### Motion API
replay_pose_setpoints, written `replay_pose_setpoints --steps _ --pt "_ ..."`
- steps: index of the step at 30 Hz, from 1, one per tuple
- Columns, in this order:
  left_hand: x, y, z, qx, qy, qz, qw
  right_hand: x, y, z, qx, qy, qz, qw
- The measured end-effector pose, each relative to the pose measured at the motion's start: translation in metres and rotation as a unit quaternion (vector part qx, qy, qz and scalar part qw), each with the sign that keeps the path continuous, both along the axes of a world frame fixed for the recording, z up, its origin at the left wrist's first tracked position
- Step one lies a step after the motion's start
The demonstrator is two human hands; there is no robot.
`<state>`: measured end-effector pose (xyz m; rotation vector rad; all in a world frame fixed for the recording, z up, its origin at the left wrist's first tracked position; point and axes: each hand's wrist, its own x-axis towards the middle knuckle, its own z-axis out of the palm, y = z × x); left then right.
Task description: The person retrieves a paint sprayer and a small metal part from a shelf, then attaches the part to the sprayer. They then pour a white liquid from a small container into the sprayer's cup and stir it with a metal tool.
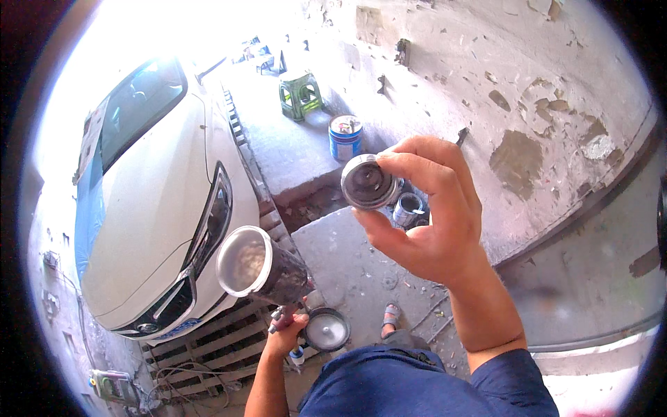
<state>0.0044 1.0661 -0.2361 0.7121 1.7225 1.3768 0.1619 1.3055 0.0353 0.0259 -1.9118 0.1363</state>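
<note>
My left hand (286, 339) is closed around the handle of a paint spray gun (283, 314), low in the middle of the view. Its dark-sided cup (244, 261) tilts up and has no lid on; a pale surface shows inside the white rim. Up to the right, my right hand (438, 215) pinches a round lid (368, 182) between thumb and fingers. The lid's dark inner side faces me, apart from the cup. Just right of my left hand is a round dark container (327, 329) with pale grey inside.
A white car (163, 215) with blue sheeting stands on the left, beside a slatted metal grating (215, 337) with a loose hose. Beyond my right hand are a small open can (407, 210), a blue paint bucket (345, 142) and a green stool (301, 97). A peeling wall (458, 83) bounds the right.
</note>
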Motion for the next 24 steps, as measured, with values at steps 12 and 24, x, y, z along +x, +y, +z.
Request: replay_pose_setpoints --steps 12,24 --pt "-0.004 0.0 0.016 0.001 0.041 -0.033 0.999 0.003 0.0 -0.008 -0.01 0.003 0.018 1.0" --pt "-0.002 0.0 0.029 -0.049 0.05 0.002 0.998 0.01 0.004 -0.018 -0.04 -0.017 0.003 0.999"
